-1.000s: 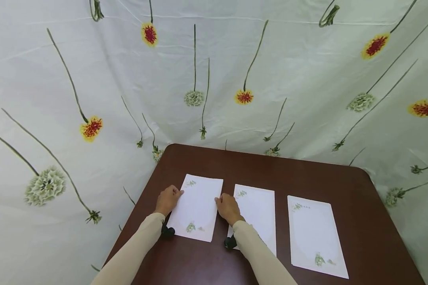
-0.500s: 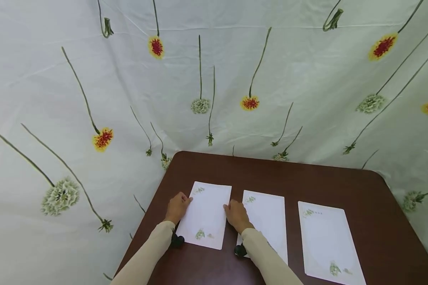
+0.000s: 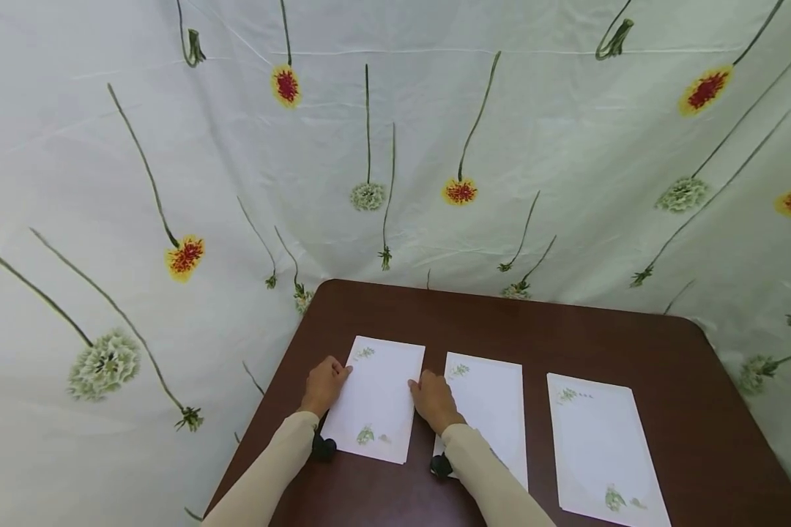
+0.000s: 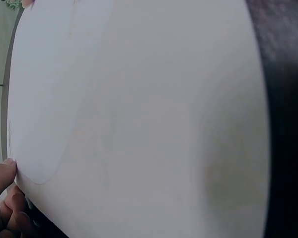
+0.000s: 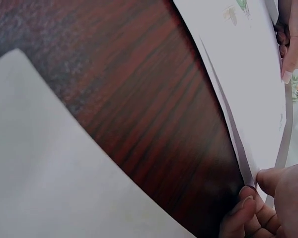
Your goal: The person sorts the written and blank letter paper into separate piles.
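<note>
In the head view, a white sheet of stationery paper (image 3: 379,399) with green plant prints at the top left and bottom lies on the left part of the table. My left hand (image 3: 323,386) pinches its left edge, thumb on top and the other fingers curled beneath. On the opposite edge, my right hand (image 3: 436,401) grips it the same way. The right wrist view shows the right thumb (image 5: 270,179) pressing the paper (image 5: 258,99) from above, fingers under the rim. A second layer shows along that edge. Paper (image 4: 139,99) fills most of the left wrist view.
Two similar printed papers lie to the right: a middle paper (image 3: 491,410), partly under my right forearm, and a right paper (image 3: 603,446). The dark brown table (image 3: 501,318) meets a flower-printed cloth (image 3: 303,146) behind. Black wrist devices (image 3: 323,447) sit under the wrists.
The head view has tilted, so the table and papers sit a bit lower and further right in it. Both hands keep hold of the left paper's edges, with little visible movement.
</note>
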`<state>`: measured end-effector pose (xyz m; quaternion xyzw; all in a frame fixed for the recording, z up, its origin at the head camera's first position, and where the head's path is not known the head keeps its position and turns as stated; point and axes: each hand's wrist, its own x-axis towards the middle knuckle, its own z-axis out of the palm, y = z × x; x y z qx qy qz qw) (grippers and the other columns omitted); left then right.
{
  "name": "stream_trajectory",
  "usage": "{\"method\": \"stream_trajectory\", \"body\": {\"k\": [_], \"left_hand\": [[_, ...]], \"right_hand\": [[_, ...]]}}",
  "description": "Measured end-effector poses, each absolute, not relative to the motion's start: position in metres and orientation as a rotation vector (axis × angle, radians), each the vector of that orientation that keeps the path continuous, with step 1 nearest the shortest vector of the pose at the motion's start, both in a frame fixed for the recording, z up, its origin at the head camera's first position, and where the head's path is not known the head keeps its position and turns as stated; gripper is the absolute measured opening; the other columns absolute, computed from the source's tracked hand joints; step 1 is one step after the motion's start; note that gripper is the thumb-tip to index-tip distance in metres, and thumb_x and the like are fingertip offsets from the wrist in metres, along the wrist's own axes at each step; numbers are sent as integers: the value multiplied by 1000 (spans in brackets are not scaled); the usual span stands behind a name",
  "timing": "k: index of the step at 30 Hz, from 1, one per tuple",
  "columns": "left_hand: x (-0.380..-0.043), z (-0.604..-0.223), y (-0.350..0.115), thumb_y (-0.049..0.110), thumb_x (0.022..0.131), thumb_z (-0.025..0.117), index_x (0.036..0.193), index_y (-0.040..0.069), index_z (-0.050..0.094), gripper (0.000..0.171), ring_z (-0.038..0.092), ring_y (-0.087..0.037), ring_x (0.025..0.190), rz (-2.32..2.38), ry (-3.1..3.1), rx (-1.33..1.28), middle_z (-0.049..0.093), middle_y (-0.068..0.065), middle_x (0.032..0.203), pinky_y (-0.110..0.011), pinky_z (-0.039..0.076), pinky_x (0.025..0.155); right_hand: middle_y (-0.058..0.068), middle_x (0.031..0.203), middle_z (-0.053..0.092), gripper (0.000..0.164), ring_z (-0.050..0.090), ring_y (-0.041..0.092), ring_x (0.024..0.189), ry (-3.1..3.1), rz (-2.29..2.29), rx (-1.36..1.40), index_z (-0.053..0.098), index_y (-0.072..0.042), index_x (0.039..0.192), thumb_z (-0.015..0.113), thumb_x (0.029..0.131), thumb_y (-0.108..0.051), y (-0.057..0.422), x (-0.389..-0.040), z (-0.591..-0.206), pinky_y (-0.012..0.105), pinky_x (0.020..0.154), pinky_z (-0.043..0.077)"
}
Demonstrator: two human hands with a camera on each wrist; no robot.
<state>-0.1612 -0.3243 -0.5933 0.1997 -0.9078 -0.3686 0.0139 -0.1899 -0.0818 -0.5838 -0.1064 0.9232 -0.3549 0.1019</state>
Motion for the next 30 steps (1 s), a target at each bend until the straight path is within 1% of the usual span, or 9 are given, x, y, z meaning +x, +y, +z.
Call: {"method": "stream_trajectory", "body": {"k": [5,8,13,17,25,30], "left_hand": [[-161,-591,-327,25,104,68,95,5,57,25,55,-22,70,-1166,-2828,611,57,-8,79,-32,44,60],[-161,-591,-327,24,104,68,95,4,56,25,55,-22,71,-1173,-2823,606,57,-9,79,-33,44,60],[-161,-591,-328,24,104,68,97,4,56,25,56,-23,72,-1174,-2813,620,57,-9,79,-33,44,61],[-163,-590,-328,23,104,67,97,4,56,24,55,-23,72,-1165,-2807,622,57,-9,80,-33,45,62],[-163,-589,-325,22,104,66,98,3,57,22,56,-23,74,-1161,-2819,632,60,-10,84,-34,45,64],[-162,-588,-325,22,104,65,100,3,57,21,57,-26,77,-1172,-2811,658,61,-12,87,-36,46,67]], "right_hand": [[7,69,56,31,56,22,61,2738,-1041,-298,54,-3,82,66,105,-21,-84,-189,-581,38,58,47],[7,69,57,31,56,21,61,2745,-1030,-307,55,-3,83,66,105,-21,-84,-188,-582,37,58,47],[6,68,56,31,54,19,59,2726,-1039,-320,55,-3,83,65,106,-22,-84,-188,-578,34,56,45],[6,68,55,31,52,19,59,2720,-1069,-337,54,-4,81,64,105,-18,-82,-188,-573,32,54,43],[3,65,51,32,48,16,59,2738,-1114,-363,53,-7,76,63,105,-15,-75,-189,-573,29,55,40],[2,65,52,30,48,15,58,2739,-1138,-385,55,-8,78,61,106,-17,-69,-192,-567,29,55,40]]}}
